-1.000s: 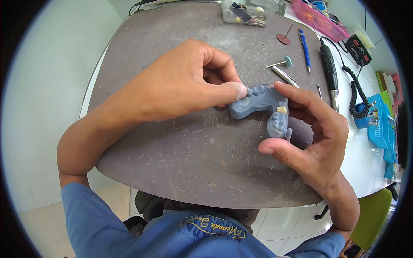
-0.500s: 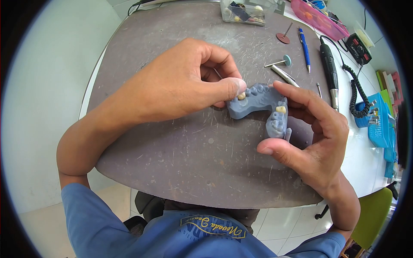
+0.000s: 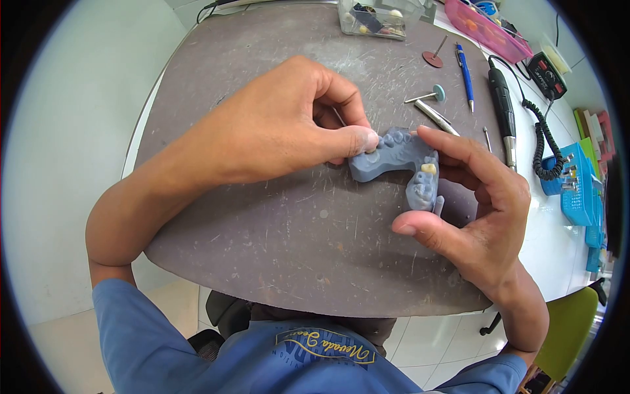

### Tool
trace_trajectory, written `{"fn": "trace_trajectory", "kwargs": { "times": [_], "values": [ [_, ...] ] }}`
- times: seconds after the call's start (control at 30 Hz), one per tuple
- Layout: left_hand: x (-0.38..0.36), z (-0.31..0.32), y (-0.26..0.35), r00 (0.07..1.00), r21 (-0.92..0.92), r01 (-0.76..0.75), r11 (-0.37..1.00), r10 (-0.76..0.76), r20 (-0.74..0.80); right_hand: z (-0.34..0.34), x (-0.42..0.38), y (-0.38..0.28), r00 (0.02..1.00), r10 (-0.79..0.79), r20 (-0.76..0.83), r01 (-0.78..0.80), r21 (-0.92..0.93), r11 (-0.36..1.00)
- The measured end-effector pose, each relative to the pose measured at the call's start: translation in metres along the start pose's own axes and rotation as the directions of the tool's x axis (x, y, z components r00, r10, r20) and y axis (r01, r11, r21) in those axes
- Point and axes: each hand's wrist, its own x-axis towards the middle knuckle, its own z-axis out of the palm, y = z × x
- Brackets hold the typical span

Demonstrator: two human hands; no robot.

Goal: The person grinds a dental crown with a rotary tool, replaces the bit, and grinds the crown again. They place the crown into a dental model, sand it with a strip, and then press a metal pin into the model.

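Observation:
A grey-blue dental model, curved like an arch, lies between my hands over the brown table. My left hand pinches at the model's left end, thumb and fingertips together; a crown seen there before is now covered by the fingertips. My right hand is curved around the model's right side, its index fingertip touching the upper edge and its thumb apart, near the lower end. A cream-coloured crown sits on the right arm of the model.
Beyond the model lie a metal tool, a green disc bit, a red disc bit and a blue pencil. To the right are a black handpiece and blue baskets. A clear box stands at the back.
My left hand's fingertips have shifted slightly right and down, covering the crown at the model's left end. My right hand has barely moved.

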Motion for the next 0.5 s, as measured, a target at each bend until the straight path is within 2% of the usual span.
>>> {"fn": "trace_trajectory", "kwargs": {
  "times": [0.2,0.27,0.3,0.37,0.5],
  "values": [
    [-0.001,0.000,-0.003,0.998,-0.001,-0.069,0.998,0.069,0.007,-0.002,0.000,0.001,0.999,-0.039,0.019,0.039,-0.017,0.999],
    [-0.004,0.000,-0.002,0.999,-0.159,-0.040,0.986,0.045,0.027,-0.005,0.001,0.003,0.996,-0.084,0.028,0.085,-0.023,0.996],
    [-0.004,0.002,-0.003,0.999,-0.157,-0.047,0.986,0.050,0.018,-0.007,0.001,0.005,0.992,-0.122,0.037,0.123,-0.024,0.992],
    [-0.004,0.007,-0.005,0.994,-0.340,-0.102,0.935,0.110,0.004,-0.010,0.002,0.010,0.985,-0.169,0.035,0.170,-0.003,0.985],
    [-0.006,0.005,-0.002,0.990,-0.458,-0.060,0.887,0.111,0.086,-0.014,0.000,0.016,0.970,-0.241,0.017,0.240,0.026,0.970]
  ]
}}
